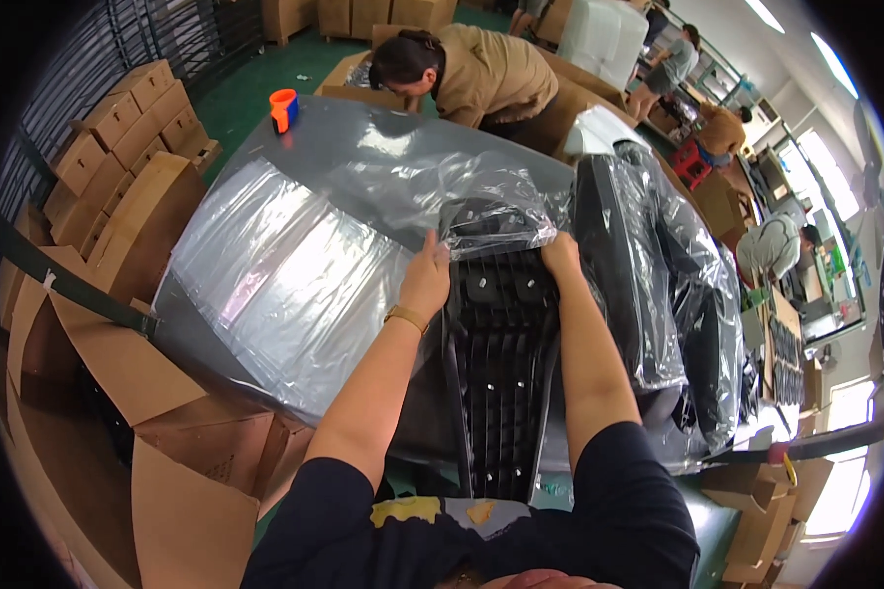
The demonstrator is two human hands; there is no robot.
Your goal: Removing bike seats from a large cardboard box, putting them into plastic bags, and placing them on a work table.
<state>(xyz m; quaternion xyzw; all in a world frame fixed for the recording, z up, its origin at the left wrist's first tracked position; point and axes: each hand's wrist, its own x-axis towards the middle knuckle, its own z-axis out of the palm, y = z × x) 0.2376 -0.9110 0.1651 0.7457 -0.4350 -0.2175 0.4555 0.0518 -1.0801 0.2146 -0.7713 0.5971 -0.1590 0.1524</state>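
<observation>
A long black ribbed plastic part (pixel 501 393) points away from me across the grey table, its near end close to my body. Its far end is inside a clear plastic bag (pixel 496 211), and the bag's open edge lies across the part. On the left side of that edge, my left hand (pixel 425 280) is closed on the bag, thumb up. My right hand (pixel 562 257) grips the bag at the opposite side, its fingers partly hidden. Left of my left arm lies a stack of flat clear plastic bags (pixel 285 275).
Bagged black parts (pixel 624 265) are piled at the table's right. An orange and blue tape dispenser (pixel 283 110) stands at the far left corner of the table (pixel 363 123). Open cardboard boxes (pixel 192 510) crowd the left side. Across the table a co-worker (pixel 491 74) bends over a box.
</observation>
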